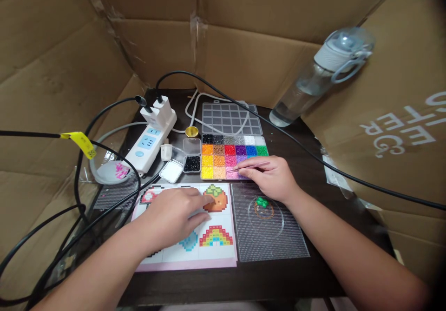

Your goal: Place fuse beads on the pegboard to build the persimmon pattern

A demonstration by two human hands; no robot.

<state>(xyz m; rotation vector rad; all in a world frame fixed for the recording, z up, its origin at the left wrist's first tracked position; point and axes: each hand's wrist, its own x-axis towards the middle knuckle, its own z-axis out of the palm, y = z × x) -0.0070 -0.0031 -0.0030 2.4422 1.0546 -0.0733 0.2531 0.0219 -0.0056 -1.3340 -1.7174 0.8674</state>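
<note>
My left hand (170, 215) rests on a printed pattern sheet (221, 220), its index finger stretched out onto the orange persimmon picture (219, 202) with green leaves. The thumb is apart and nothing is in this hand. Pink tweezers (257, 165) are pinched in my right hand (275, 178), their tips over the pink beads in the front row of a sorted bead box (212, 179). Whether a bead is between the tips is too small to tell. Below my right hand lies a clear pegboard (245, 248), bearing a green bead cluster (262, 202) above a brown-orange bead outline (264, 214).
Small cases of black beads (192, 164) and white beads (171, 171) stand left of the box. Behind it lies its clear lid (232, 118). A power strip (148, 141), looping black cables (209, 84) and a water bottle (303, 90) stand within cardboard walls (251, 60).
</note>
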